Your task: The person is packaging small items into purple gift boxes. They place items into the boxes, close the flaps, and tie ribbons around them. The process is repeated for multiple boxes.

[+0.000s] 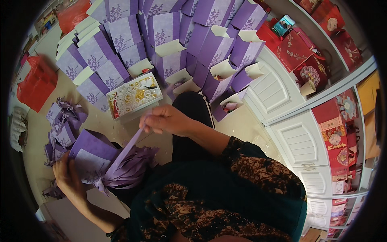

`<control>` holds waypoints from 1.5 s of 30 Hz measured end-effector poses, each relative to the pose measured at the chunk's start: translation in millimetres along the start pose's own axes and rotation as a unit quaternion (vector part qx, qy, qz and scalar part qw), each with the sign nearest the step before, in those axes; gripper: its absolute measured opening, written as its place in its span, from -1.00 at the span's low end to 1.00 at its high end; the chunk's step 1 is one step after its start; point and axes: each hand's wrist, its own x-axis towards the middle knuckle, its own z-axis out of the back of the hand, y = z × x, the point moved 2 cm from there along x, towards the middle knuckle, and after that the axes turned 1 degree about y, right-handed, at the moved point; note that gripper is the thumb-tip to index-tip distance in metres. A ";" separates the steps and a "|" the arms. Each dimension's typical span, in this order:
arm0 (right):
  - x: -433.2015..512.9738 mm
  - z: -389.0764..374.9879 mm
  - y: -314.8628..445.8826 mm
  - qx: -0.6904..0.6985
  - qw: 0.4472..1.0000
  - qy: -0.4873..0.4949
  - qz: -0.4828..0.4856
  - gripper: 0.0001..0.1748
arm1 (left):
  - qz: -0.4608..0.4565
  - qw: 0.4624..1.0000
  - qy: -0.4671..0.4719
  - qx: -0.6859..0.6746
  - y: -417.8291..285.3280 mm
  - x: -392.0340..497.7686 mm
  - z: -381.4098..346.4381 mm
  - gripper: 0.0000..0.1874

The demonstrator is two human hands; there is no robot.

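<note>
My left hand [68, 175] grips the side of a purple paper gift box [93, 151] bearing a dark printed character; its thumb and fingers hold it tilted over my lap. My right hand [164, 119] pinches the upper end of a lilac ribbon [127, 149], stretched down towards a bundle of purple ribbons [133, 172] beside the box. Beyond my right hand, a shallow white box [137, 107] holds white rings, gold-coloured small pieces and a dark small tool. The ribbon's lower end is hard to tell from the bundle.
Many purple paper boxes [163, 30] stand stacked ahead, several open with contents. Finished-looking small purple boxes with ribbons [65, 124] lie on the floor at left, near a red plastic bag [37, 84]. White cabinets [297, 142] and shelves with red gift bags [294, 50] line the right.
</note>
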 end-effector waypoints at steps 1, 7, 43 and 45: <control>1.1 -3.4 3.7 0.027 0.999 -0.006 0.032 -0.80 | 0.011 1.000 -0.003 -0.017 -0.5 0.1 1.3 -0.79; 7.0 -33.2 12.2 0.305 0.947 0.004 0.102 -0.85 | 0.050 0.998 -0.022 -0.039 4.5 0.8 -2.5 -0.82; 41.7 -53.7 35.8 -0.019 0.999 -0.029 0.037 -0.81 | 0.082 0.990 -0.070 -0.089 -27.1 16.0 -2.2 -0.75; 60.3 -87.0 24.3 0.007 1.000 0.010 0.021 -0.79 | 0.088 0.988 -0.078 -0.103 -26.0 16.1 -2.6 -0.72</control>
